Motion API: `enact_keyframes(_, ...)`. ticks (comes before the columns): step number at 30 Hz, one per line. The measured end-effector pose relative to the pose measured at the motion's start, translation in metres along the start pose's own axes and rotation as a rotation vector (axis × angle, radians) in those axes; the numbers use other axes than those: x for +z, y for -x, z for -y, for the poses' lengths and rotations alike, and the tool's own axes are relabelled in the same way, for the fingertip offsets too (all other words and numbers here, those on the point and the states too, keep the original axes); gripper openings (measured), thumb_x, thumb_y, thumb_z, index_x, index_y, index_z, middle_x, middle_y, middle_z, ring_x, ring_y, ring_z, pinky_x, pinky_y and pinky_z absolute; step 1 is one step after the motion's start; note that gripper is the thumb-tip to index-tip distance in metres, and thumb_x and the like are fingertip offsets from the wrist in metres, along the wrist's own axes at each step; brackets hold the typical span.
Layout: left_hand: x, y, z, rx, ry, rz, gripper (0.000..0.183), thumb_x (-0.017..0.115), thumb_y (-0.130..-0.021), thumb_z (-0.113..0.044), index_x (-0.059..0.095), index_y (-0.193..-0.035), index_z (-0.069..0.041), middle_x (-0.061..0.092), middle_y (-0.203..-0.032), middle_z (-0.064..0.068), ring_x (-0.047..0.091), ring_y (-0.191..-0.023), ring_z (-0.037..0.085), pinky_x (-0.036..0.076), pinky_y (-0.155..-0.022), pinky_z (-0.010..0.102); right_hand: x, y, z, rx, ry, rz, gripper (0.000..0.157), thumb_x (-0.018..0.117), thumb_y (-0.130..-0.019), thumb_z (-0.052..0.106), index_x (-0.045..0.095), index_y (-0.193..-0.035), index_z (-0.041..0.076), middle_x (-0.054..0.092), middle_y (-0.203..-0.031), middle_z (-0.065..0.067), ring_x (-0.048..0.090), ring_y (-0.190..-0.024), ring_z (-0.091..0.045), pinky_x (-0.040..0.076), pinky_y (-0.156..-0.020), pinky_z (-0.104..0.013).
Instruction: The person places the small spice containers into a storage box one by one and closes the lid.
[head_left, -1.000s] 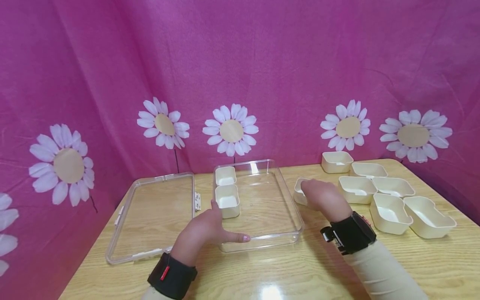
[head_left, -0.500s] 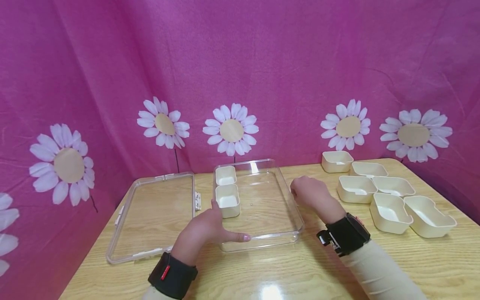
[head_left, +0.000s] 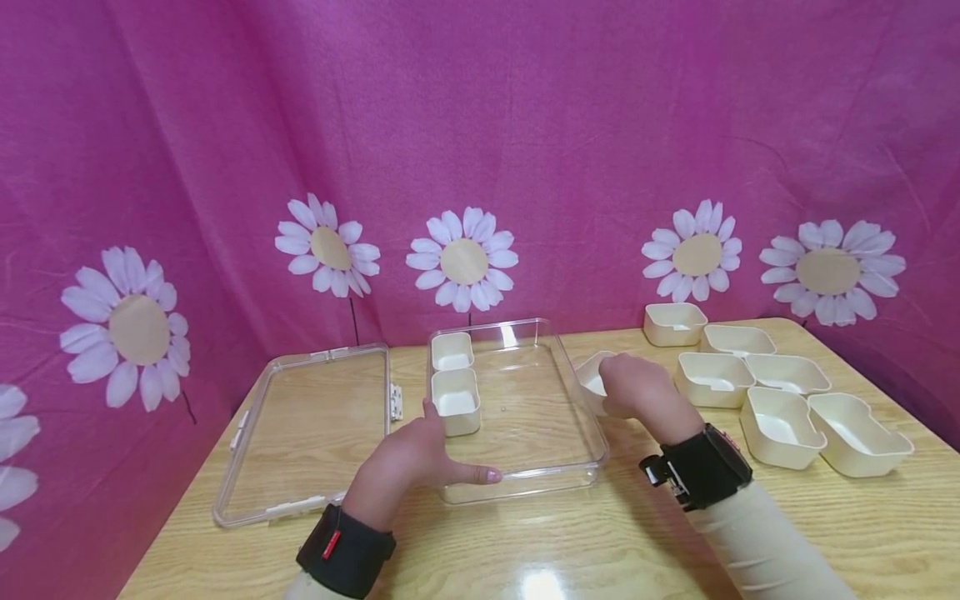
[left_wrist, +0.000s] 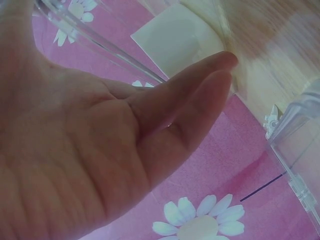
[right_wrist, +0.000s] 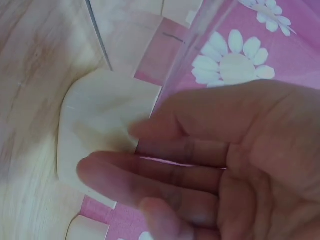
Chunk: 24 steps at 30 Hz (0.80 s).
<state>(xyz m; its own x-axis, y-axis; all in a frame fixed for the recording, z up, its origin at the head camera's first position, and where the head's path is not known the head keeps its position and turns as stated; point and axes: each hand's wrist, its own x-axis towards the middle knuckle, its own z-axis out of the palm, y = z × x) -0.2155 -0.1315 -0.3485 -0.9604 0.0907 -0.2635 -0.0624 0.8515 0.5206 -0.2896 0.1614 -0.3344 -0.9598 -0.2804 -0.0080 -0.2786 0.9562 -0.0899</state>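
A clear rectangular box stands on the table, with two small cream containers along its left side. My left hand rests at the box's near left corner, its thumb stretched along the front wall. The left wrist view shows that hand with fingers extended, near a cream container. My right hand is at another cream container just outside the box's right wall. In the right wrist view, thumb and loosely bent fingers lie over the wall of this container; contact is unclear.
A clear lid with white clips lies flat left of the box. Several cream containers of differing sizes stand at the right of the wooden table. A magenta daisy-print cloth hangs behind.
My right hand moved left toward the box, hiding the container, then drew back right. That container now sits turned, closer to the box's right wall. My left hand has stayed put.
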Motion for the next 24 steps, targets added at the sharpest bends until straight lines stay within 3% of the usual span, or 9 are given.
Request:
enact_keyframes(5,0.0,0.0,0.0,-0.001,-0.034,-0.001,0.148,0.085,-0.061,-0.072,0.007,-0.159,0.007,0.044,-0.153,0.023,0.047,-0.136,0.038,0.044,-0.106,0.054,-0.002,0.003,-0.006,0.015,-0.039,0.012,0.027,0.079,-0.081,0.022,0.058,-0.08,0.005,0.058,-0.081,-0.012,0.057,-0.074,-0.028,0.05,-0.064,-0.048)
enact_keyframes(11,0.0,0.0,-0.001,-0.002,-0.062,-0.001,0.148,0.084,-0.062,-0.073,0.005,-0.159,0.007,0.045,-0.153,0.022,0.049,-0.134,0.038,0.045,-0.104,0.054,-0.002,0.005,-0.006,0.063,-0.064,0.016,0.041,0.073,-0.089,0.041,0.061,-0.082,0.003,0.06,-0.083,-0.013,0.056,-0.072,-0.026,0.05,-0.062,-0.047)
enact_keyframes(16,0.003,-0.002,-0.003,0.008,-0.061,-0.029,0.144,0.082,-0.064,-0.074,0.007,-0.16,0.005,0.043,-0.154,0.022,0.049,-0.135,0.037,0.045,-0.104,0.053,-0.001,0.004,-0.007,0.087,-0.071,0.016,0.038,0.074,-0.089,0.037,0.062,-0.08,0.002,0.061,-0.083,-0.014,0.057,-0.072,-0.026,0.051,-0.063,-0.046)
enact_keyframes(24,0.008,-0.004,-0.01,0.012,-0.14,-0.12,0.138,0.079,-0.066,-0.076,0.019,-0.157,0.007,0.061,-0.134,0.023,0.063,-0.11,0.032,0.052,-0.089,0.046,0.001,0.002,-0.015,0.039,-0.106,-0.003,0.028,0.075,-0.084,0.022,0.058,-0.074,0.002,0.056,-0.078,-0.013,0.053,-0.071,-0.026,0.05,-0.066,-0.044)
